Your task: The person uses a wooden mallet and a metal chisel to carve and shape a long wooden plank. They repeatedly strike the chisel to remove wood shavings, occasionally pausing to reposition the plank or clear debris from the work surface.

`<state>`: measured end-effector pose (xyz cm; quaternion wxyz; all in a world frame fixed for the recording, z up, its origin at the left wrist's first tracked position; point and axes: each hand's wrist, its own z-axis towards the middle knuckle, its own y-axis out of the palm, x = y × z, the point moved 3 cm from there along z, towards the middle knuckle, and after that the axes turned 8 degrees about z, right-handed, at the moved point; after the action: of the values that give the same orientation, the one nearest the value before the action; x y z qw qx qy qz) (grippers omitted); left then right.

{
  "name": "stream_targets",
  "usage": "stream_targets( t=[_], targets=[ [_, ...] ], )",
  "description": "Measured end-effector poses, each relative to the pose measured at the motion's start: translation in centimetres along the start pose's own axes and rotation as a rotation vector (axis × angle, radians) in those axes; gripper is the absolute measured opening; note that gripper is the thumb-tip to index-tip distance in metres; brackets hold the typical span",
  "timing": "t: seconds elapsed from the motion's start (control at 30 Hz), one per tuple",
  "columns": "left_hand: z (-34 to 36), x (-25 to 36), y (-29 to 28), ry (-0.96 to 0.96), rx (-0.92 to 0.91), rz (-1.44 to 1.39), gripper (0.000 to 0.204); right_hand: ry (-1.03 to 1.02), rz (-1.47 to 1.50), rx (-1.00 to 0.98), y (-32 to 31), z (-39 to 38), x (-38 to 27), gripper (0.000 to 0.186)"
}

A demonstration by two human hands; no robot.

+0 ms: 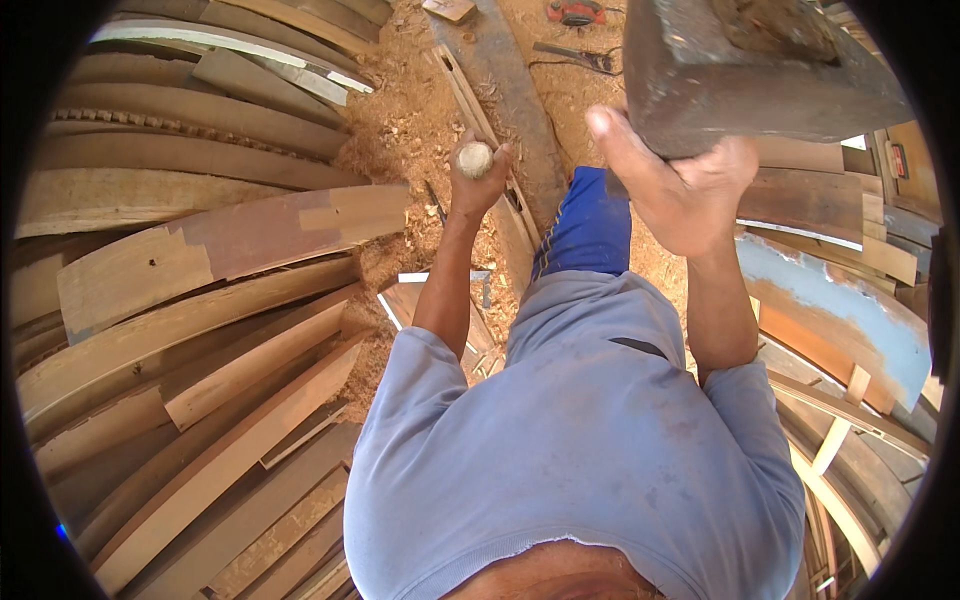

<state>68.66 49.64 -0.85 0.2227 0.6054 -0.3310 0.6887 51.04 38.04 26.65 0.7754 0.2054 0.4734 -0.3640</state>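
While the dark mallet [720,105] looms closest, filling the upper right of the frame, the right hand [690,195] has it held from beneath, thumb up against the block, the other fingers mostly hidden. Below, a blue-grey shirt [580,450] takes up the bottom centre, with blue shorts [590,225] above it, mid-frame. Look left of centre: the left hand [480,182] is wrapped snugly around a round-ended handle [474,158], its pale top facing us and its lower end out of sight. Right there, a narrow slotted wood strip [465,90] runs just beside and behind that grip, along a wide grey plank [515,85]. Shavings [400,130] cover the ground, and stacked boards [240,235] crowd the left. Farthest, top centre, sits a red tool [576,12]; any lettering on it is too small to make out.
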Motion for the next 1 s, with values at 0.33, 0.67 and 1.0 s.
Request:
stream_targets(
  t=[0.33,0.67,1.0],
  targets=[
    [-3.3,1.0,1.3,0.344,-0.060,0.227,0.014,0.292,-0.786,-0.613,1.9,-3.8,11.0,0.037],
    [0.5,1.7,0.7,0.075,-0.101,-0.148,0.017,0.198,-0.125,-0.185,2.2,1.2,0.5,0.027],
    [1.0,3.5,0.4,0.101,-0.002,-0.091,0.019,0.155,0.032,-0.157,1.6,0.7,-0.4,0.025]
  ],
)
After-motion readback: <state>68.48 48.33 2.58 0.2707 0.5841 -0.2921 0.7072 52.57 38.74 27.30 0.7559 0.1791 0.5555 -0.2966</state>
